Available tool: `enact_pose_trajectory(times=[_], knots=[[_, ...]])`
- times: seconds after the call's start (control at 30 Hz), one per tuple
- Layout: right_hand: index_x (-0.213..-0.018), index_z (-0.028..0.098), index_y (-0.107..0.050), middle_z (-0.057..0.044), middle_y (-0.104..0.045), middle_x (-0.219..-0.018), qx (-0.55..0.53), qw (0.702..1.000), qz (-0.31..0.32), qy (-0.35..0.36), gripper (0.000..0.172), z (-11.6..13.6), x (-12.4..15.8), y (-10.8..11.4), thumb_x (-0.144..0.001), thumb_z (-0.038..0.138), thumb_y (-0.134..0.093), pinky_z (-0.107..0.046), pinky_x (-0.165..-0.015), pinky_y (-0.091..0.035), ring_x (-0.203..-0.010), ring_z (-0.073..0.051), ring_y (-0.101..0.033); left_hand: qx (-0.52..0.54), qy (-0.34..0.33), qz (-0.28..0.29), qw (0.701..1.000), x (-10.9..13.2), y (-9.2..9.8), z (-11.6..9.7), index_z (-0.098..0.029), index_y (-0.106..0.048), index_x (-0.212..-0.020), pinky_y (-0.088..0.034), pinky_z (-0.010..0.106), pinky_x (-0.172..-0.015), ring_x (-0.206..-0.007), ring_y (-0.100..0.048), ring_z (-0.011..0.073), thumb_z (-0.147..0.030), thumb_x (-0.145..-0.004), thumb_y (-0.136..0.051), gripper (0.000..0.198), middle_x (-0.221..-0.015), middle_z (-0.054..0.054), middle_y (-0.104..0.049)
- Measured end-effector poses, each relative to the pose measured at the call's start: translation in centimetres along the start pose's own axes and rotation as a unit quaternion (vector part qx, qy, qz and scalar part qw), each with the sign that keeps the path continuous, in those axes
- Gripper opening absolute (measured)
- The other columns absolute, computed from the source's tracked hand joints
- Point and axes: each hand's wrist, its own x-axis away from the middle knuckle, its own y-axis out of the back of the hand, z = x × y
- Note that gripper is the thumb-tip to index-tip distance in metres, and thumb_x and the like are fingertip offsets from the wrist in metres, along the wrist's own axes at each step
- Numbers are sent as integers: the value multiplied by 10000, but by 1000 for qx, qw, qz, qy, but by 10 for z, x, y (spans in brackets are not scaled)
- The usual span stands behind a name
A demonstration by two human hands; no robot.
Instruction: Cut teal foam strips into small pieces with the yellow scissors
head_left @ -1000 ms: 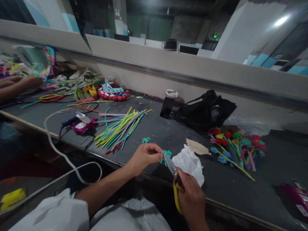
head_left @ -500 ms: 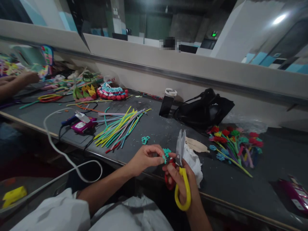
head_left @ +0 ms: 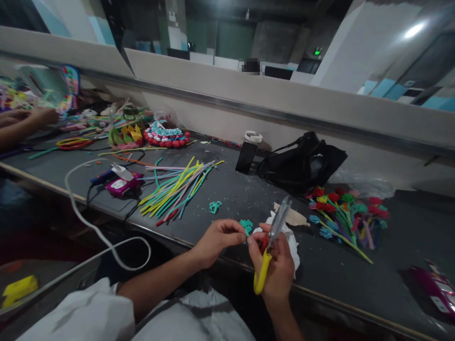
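My left hand [head_left: 223, 239] is closed in a pinch above the table's front edge, its fingertips almost meeting those of my right hand. A tiny green piece seems to be in the pinch, mostly hidden by the fingers. Scissors [head_left: 263, 274] with yellow and red handles rest in my right hand [head_left: 279, 265], blades tilted up and away; its thumb and forefinger reach toward the left fingertips. Just behind the hands lies a small pile of green cut bits [head_left: 246, 225], and a second green cluster [head_left: 214, 207] sits farther left. Crumpled white paper [head_left: 293, 246] is behind the right hand.
Fuzzy coloured stems [head_left: 177, 189] lie to the left, beside a purple device [head_left: 124, 184] with cables. A black bottle [head_left: 247, 154] and black bag [head_left: 302, 161] stand at the back. Colourful fuzzy flowers [head_left: 350, 213] lie right. Another person's hands [head_left: 39, 116] are at far left.
My right hand has turned, swinging the scissors' blades to the right and their handles edge-on. Its thumb and forefinger have come up to my left fingertips. The green piece shows less now.
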Motion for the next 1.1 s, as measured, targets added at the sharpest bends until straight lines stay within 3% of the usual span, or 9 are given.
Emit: enact_pose_trajectory(times=[0.27,0.4,0.57,0.7,0.77,0.9,1.1], knots=[[-1064,214,-608,-30,-685,-941,70,994,5,80,234,-12,5,1,-835,256,-628,-265,-730,-532,-765,-140,-669,15,-4,10,1000,-1,1,-2,-126,-713,-701,-386,218,-694,-682,-522,102,-229,-633,-806,154,-698,2,-624],[-1049,215,-617,-38,-694,-958,66,995,6,69,234,-8,4,3,-822,270,-641,-268,-737,-532,-801,-156,-678,13,-5,18,1000,-1,1,-3,-129,-707,-681,-398,235,-712,-692,-530,111,-244,-619,-817,170,-708,7,-626],[-1075,225,-601,5,-680,-818,28,998,43,25,265,1,1,4,-819,277,-645,-232,-680,-534,-689,-127,-663,-1,-19,25,999,-2,1,-4,-128,-708,-687,-395,232,-692,-695,-526,110,-244,-622,-810,167,-727,8,-620],[-1089,210,-618,-6,-680,-819,75,994,63,44,281,-3,1,10,-833,323,-639,-234,-633,-525,-648,-130,-642,-9,-23,18,1000,-3,2,-7,-122,-679,-654,-372,220,-650,-657,-492,101,-248,-621,-799,177,-679,-4,-591],[-1105,195,-631,-13,-673,-795,130,986,67,78,306,-11,4,15,-837,342,-643,-241,-595,-513,-623,-138,-624,-16,-33,14,999,-3,4,-10,-122,-666,-655,-367,218,-648,-664,-488,102,-245,-634,-789,175,-685,-3,-585],[-1129,185,-630,-51,-676,-859,206,956,99,184,294,-31,11,31,-856,293,-628,-299,-711,-524,-766,-186,-643,-32,-50,16,998,-2,12,-19,-122,-655,-677,-376,224,-666,-691,-504,112,-253,-645,-783,186,-722,7,-593],[-1148,214,-604,-51,-682,-914,253,932,168,196,270,-45,19,46,-881,241,-580,-325,-755,-521,-841,-201,-643,-71,-56,29,995,-3,14,-28,-118,-648,-670,-385,226,-667,-679,-500,108,-264,-641,-791,207,-721,9,-588]])
